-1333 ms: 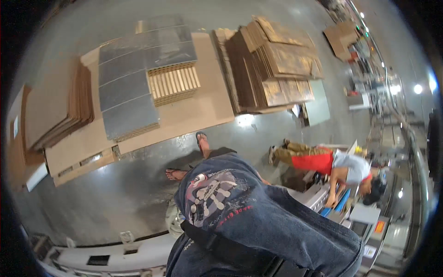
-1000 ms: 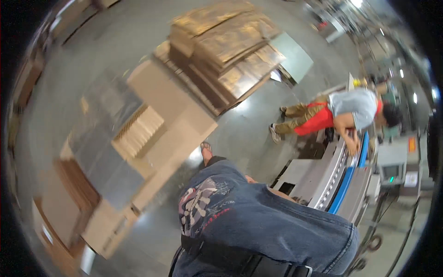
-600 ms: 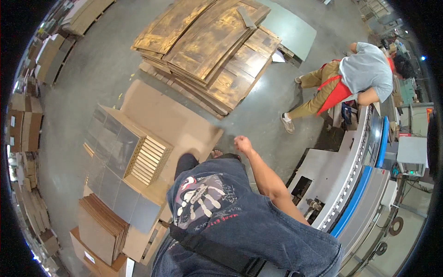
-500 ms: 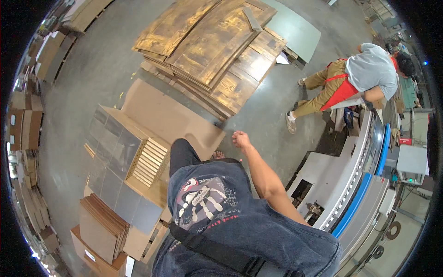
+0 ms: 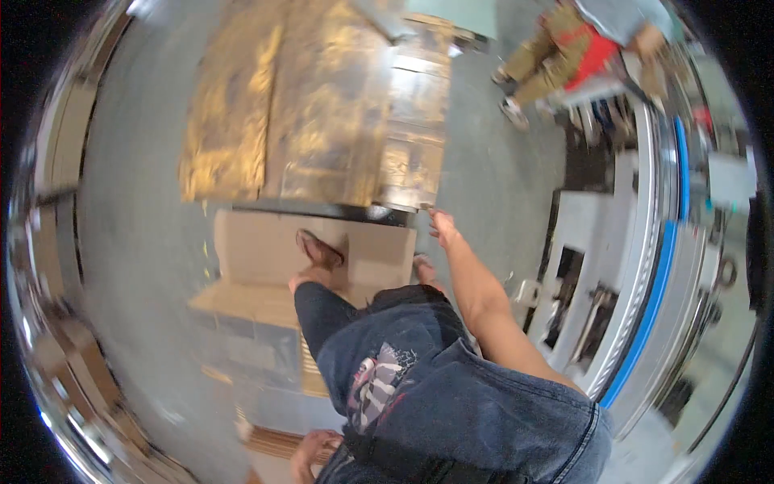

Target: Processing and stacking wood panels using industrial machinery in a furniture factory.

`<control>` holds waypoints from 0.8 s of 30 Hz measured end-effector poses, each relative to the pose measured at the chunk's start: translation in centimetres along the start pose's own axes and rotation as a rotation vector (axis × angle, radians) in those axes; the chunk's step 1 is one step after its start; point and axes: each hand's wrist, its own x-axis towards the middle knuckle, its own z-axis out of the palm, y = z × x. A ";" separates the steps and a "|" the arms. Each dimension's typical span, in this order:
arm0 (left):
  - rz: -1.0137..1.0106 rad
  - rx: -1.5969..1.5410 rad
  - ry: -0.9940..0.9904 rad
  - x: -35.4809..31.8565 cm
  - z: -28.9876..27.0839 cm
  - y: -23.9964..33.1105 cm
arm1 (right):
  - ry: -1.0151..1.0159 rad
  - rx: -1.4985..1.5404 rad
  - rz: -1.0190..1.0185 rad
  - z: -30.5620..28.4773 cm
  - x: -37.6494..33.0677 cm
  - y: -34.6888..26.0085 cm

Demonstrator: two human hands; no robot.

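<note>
My right hand (image 5: 441, 228) reaches forward beside the near right corner of a stack of brown, gold-streaked wooden panels (image 5: 326, 105). Its fingers look loosely apart with nothing visible in them; blur hides whether they touch the corner. Low in the picture, my left hand (image 5: 314, 452) hangs beside my dark shirt, above some stacked brown boards (image 5: 278, 442). Motion smears its fingers, and part of it is hidden. One of my feet (image 5: 321, 248) is over a flat brown sheet (image 5: 250, 246) on the floor in front of the panels.
A long white and grey machine (image 5: 580, 266) with a blue strip runs along the right. Another person (image 5: 556, 56) in a red apron leans over its far end. Grey-topped boards (image 5: 258, 351) lie to my left. Pale green panels (image 5: 463, 16) sit behind the stack.
I have stepped closer to the panel stack, and the view has turned. My right hand, loosely curled before, is now by the stack's corner. My left hand has come into view.
</note>
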 end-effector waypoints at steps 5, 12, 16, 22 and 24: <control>-0.123 0.319 0.274 -4.3 0.5 9.7 | 0.101 -0.002 -0.126 1.9 3.9 -0.4; -0.082 0.723 0.583 -1.6 11.8 11.7 | -0.226 0.123 -0.203 -3.2 5.0 2.6; -0.091 0.867 0.662 -0.9 16.4 12.8 | -0.496 0.194 -0.284 -6.5 6.3 7.3; -0.081 1.025 0.688 -0.6 20.4 13.8 | -0.350 0.057 -0.155 -9.1 7.5 18.9; -0.080 1.075 0.682 -0.5 21.1 14.0 | -0.295 0.086 -0.058 -11.0 6.9 23.1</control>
